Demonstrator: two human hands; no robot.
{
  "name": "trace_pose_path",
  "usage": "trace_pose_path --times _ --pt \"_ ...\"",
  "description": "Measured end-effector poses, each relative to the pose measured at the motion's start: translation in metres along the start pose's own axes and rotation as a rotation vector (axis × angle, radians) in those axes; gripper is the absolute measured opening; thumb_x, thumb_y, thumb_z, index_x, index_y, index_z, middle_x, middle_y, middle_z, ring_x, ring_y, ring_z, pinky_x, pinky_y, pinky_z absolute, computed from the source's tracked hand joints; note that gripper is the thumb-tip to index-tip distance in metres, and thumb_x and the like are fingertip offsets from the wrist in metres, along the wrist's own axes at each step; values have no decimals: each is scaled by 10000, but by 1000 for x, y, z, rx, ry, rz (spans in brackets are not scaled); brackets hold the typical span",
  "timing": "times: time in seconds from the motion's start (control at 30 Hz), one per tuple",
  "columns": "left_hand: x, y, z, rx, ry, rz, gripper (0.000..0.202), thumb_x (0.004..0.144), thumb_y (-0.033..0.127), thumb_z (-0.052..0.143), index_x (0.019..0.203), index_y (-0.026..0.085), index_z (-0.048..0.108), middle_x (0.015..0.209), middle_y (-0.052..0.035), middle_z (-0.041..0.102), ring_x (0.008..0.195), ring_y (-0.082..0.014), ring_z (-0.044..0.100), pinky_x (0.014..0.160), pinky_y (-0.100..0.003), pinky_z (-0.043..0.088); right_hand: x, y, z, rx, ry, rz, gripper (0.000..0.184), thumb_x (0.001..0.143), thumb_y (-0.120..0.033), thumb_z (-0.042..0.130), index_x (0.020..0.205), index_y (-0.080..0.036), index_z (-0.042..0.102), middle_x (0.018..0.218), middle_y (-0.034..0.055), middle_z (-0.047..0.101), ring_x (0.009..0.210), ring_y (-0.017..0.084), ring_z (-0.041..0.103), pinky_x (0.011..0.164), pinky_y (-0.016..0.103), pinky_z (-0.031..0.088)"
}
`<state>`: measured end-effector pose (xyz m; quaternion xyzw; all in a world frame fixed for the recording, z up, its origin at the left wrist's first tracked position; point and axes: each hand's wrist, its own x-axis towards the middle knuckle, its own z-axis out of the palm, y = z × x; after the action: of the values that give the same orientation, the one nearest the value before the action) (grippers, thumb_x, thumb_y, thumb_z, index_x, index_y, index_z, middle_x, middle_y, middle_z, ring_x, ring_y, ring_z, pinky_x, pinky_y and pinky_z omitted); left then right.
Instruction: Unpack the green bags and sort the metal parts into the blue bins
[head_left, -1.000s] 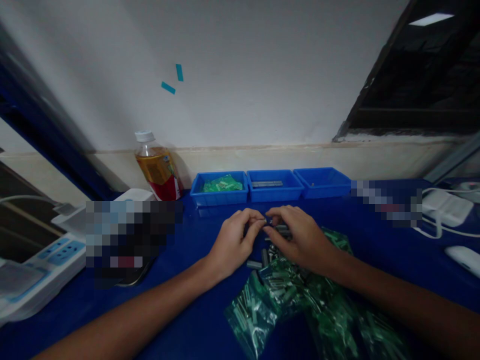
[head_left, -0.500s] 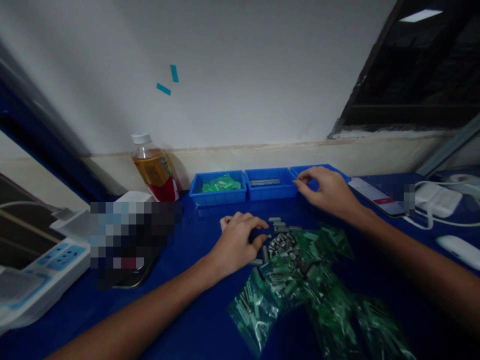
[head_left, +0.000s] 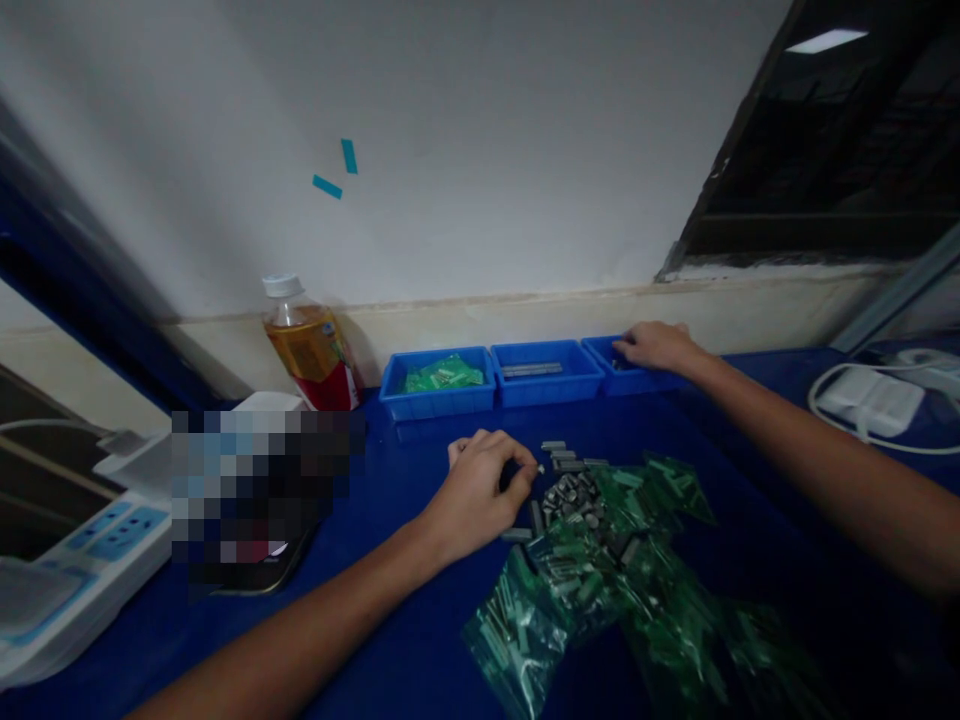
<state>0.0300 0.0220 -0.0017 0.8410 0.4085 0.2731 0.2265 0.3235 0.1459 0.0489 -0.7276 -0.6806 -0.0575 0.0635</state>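
Note:
My left hand (head_left: 484, 490) rests on the blue tabletop, thumb and index finger pinched on a small shiny metal piece (head_left: 541, 468). Beside it lie a heap of short metal cylinders (head_left: 571, 497) and several longer metal pins (head_left: 566, 459). My right hand (head_left: 656, 345) reaches over the right blue bin (head_left: 637, 380), fingers curled down into it; whatever they hold is hidden. Small dark pieces show in that bin by the fingertips. Long metal pins (head_left: 531, 370) lie in the middle blue bin (head_left: 547, 392). In the left blue bin (head_left: 439, 404) is a green plastic bag (head_left: 446, 373).
Several green-tinted bags of metal pins (head_left: 517, 630) spread over the front of the table. At left stand a bottle (head_left: 311, 345), a power strip (head_left: 112, 540) and a phone (head_left: 274, 570). A white charger with cable (head_left: 870, 400) lies right. A wall rises behind the bins.
My right hand has moved away and to the right, from the edge of the middle bin into the right bin. My left thumb and index finger have closed together on the small metal piece.

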Motion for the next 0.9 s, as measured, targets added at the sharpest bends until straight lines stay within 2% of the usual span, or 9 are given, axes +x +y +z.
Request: trace_pose_path --times 0.07,0.1,0.17,0.23,0.33,0.43,0.57,0.8,0.9 --pt "1 0 -2 -39 17 -15 125 876 185 489 802 178 591 866 -17 641 859 -196 541 764 -335 356 -33 -18 -4 33 85 -76 339 883 -346 402 909 -158 683 982 152 679 923 285 599 786 414 387" --pt "1 0 -3 -60 21 -14 135 883 189 480 799 177 585 863 -17 638 853 -193 540 758 -329 363 -55 -30 -6 65 137 -150 330 901 -350 382 982 -181 654 1038 117 665 958 249 584 805 378 382" --pt "2 0 -5 -93 20 1 148 892 201 469 795 177 577 857 -18 632 841 -189 537 749 -321 370 -102 -54 -6 156 289 -458 284 877 -374 461 1000 -177 625 954 88 667 887 237 579 766 373 372" --pt "1 1 -5 -120 16 37 146 893 202 468 795 175 573 848 -19 625 827 -183 534 747 -317 375 -145 -76 -4 146 310 -681 236 874 -318 491 1024 -175 605 902 64 651 836 227 561 725 368 353" --pt "0 3 -6 -154 -8 124 132 888 176 466 804 166 567 826 -20 614 813 -172 531 761 -313 377 -182 -95 2 166 378 -774 163 874 -209 480 958 -145 604 793 54 620 741 206 534 670 351 329" --pt "-3 5 -6 -171 -43 199 126 889 175 467 805 160 560 798 -21 596 798 -165 522 750 -300 382 -188 -98 6 198 429 -737 125 867 -178 485 904 -135 597 761 52 601 705 197 519 643 340 314" --pt "-6 4 -6 -181 -72 263 94 871 155 481 808 160 551 802 -23 586 798 -161 517 748 -291 388 -185 -96 10 223 425 -732 105 868 -179 488 886 -141 584 763 46 592 701 187 513 650 335 313" --pt "-4 2 -5 -170 -86 265 71 831 133 507 839 161 572 833 -31 604 806 -174 525 760 -313 392 -185 -97 6 214 423 -775 133 870 -170 467 825 -140 588 698 38 562 659 184 479 627 332 294" --pt "-4 3 -6 -190 -94 282 95 831 119 492 845 160 576 844 -33 613 809 -172 535 768 -318 398 -183 -96 4 255 361 -752 104 853 -174 488 816 -152 584 705 29 563 666 182 483 628 328 291"
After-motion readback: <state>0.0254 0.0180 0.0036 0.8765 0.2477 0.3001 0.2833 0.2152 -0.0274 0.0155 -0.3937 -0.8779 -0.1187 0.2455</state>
